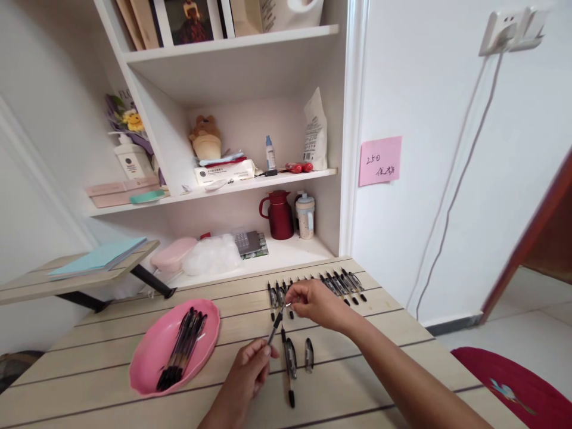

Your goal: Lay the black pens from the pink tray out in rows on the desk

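My left hand (251, 370) is closed around a pen (276, 328), which tilts up to the right. At its upper end, the thumb and fingers of my right hand (313, 301) pinch the small silvery tip (287, 305). Below the hands, a dark pen (286, 369) lies on the table, with a black clip cap (292, 357) beside it. Another cap (309, 356) lies a little to the right. Behind my right hand runs a row of several black pens (337, 286), partly hidden by the hand.
A pink scalloped plate (140, 357) with several dark pens (185, 342) stands on the slatted table (107, 411) at left. Behind is a white shelf (313, 250) with a red jug (280, 217) and a cup (305, 217). A raised stand (134, 256) is at far left, a red stool (504, 381) at right.
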A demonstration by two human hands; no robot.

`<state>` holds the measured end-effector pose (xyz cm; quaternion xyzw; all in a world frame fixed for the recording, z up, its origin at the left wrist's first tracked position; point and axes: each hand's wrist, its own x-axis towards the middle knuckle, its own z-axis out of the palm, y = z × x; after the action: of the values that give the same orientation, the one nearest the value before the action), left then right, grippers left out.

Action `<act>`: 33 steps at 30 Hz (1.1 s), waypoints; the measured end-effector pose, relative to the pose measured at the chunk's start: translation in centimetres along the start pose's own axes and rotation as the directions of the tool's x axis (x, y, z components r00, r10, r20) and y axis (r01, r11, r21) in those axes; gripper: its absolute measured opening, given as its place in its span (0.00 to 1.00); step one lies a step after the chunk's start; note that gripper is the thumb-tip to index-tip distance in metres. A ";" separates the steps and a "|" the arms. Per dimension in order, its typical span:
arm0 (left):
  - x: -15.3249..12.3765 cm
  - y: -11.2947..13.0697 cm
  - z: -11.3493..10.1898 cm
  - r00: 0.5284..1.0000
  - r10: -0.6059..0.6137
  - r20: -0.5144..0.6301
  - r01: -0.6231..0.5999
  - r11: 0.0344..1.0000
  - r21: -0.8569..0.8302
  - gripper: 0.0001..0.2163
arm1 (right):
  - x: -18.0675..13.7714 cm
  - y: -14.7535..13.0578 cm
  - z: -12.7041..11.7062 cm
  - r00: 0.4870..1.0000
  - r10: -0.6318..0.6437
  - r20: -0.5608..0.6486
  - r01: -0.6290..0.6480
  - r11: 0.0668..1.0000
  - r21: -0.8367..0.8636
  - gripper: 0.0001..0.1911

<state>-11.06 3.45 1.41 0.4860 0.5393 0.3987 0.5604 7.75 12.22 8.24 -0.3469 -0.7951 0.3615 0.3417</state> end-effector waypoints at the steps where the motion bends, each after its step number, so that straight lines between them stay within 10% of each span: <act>1: 0.0 0.0 0.0 1.000 0.002 -0.001 -0.002 1.000 0.001 0.15 | 0.0 0.0 0.0 1.000 -0.006 0.005 0.006 1.000 -0.014 0.09; 17: -0.5 0.6 0.3 0.999 -0.013 -0.031 0.014 0.999 0.036 0.14 | -0.3 -0.6 0.1 0.990 -0.135 0.030 0.138 0.980 -0.140 0.10; 26: -0.6 0.7 1.0 0.992 -0.006 -0.125 0.004 1.000 -0.012 0.17 | 0.4 0.8 2.4 0.996 0.085 0.009 -0.080 0.886 0.457 0.14; 33: 0.5 0.1 1.4 0.948 0.185 -0.258 -0.156 0.979 0.131 0.17 | 1.2 1.4 4.3 0.968 0.200 -0.151 -0.075 0.805 0.589 0.18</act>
<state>-9.58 3.75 1.29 0.5020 0.5870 0.4779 0.4183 4.12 12.42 5.22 -0.3189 -0.5804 0.5722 0.4838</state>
